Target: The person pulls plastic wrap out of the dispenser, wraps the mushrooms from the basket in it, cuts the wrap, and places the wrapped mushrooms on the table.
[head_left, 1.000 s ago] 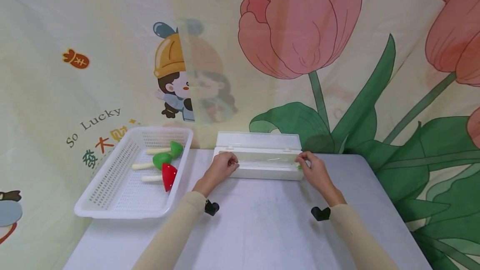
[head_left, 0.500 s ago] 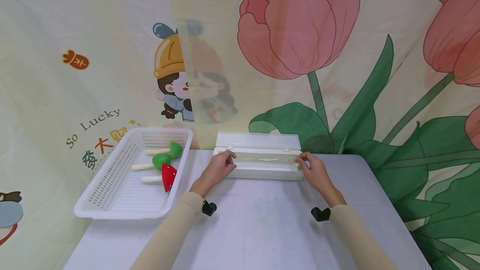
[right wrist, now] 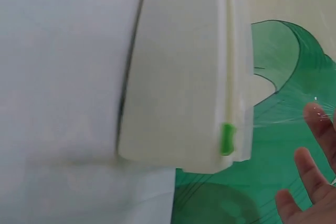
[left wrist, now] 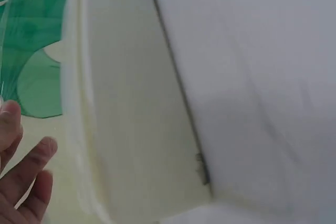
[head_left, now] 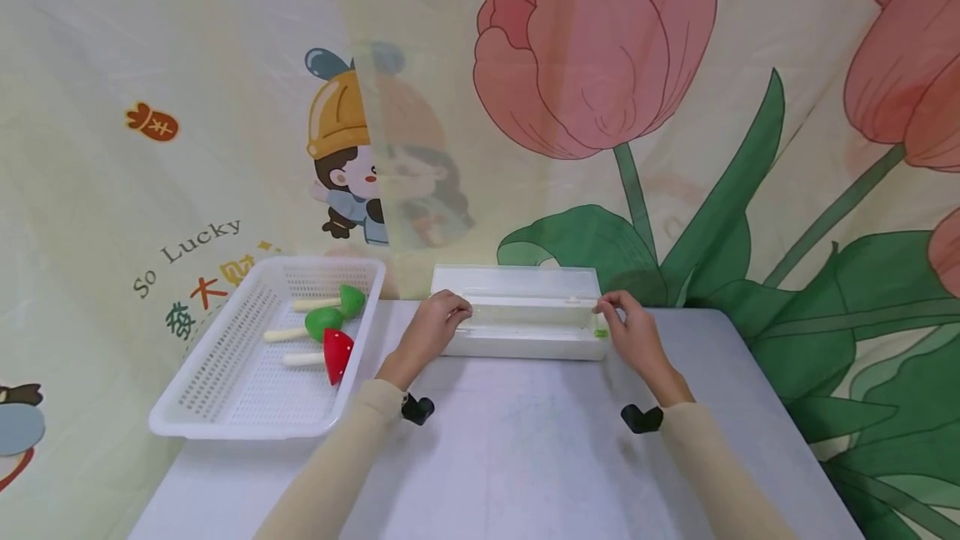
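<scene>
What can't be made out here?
Left wrist: part of the left hand, cut off by left edge.
Right wrist: part of the right hand, cut off by right edge.
Both wrists: inside of the white box, hidden by its wall.
Head: edges of the clear film, too faint to trace.

On the pale backdrop (head_left: pixel 75 207), left in the head view, slanting dark lettering (head_left: pixel 187 254) reads "So Lucky", with the multicoloured Chinese characters (head_left: pixel 206 292) 發大財 just below it, while the small red pouch (head_left: pixel 152 122) printed higher up bears a yen-like sign too small to read surely.
</scene>
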